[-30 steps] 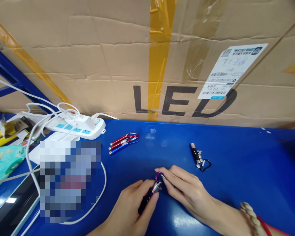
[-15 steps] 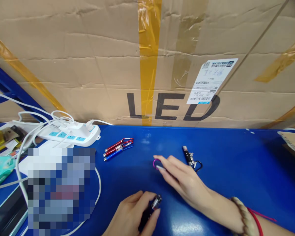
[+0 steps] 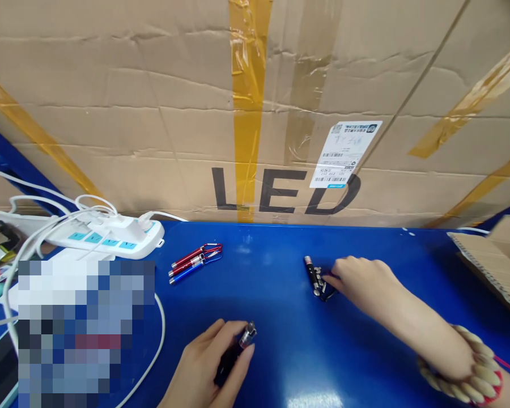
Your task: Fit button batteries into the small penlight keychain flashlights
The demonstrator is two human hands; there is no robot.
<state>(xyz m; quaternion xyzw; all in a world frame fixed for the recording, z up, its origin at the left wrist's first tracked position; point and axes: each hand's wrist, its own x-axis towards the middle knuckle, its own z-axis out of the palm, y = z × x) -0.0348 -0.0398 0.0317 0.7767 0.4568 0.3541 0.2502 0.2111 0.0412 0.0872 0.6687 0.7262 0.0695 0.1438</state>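
My left hand (image 3: 210,362) is wrapped round a black keychain laser pointer (image 3: 246,335), its silver tip sticking out between thumb and forefinger. Farther right, another black laser pointer (image 3: 311,273) lies on the blue table with small silver heads (image 3: 318,283) and a dark carabiner beside it. My right hand (image 3: 359,279) reaches those small parts with curled, closed fingers; what is between the fingertips is hidden. Three slim keychain pointers with carabiners lie side by side at left: two red ones (image 3: 191,259) and a blue one (image 3: 187,275).
A white power strip (image 3: 140,241) with tangled white cables stands at the back left, near a blurred-out patch. A large cardboard box (image 3: 174,141) marked LED walls off the table's (image 3: 272,317) far edge. An open carton (image 3: 488,266) sits at the right.
My right hand has moved right, to the black pointer's small parts; the purple carabiner it pinched is out of sight. My left hand keeps its hold. The view has shifted slightly.
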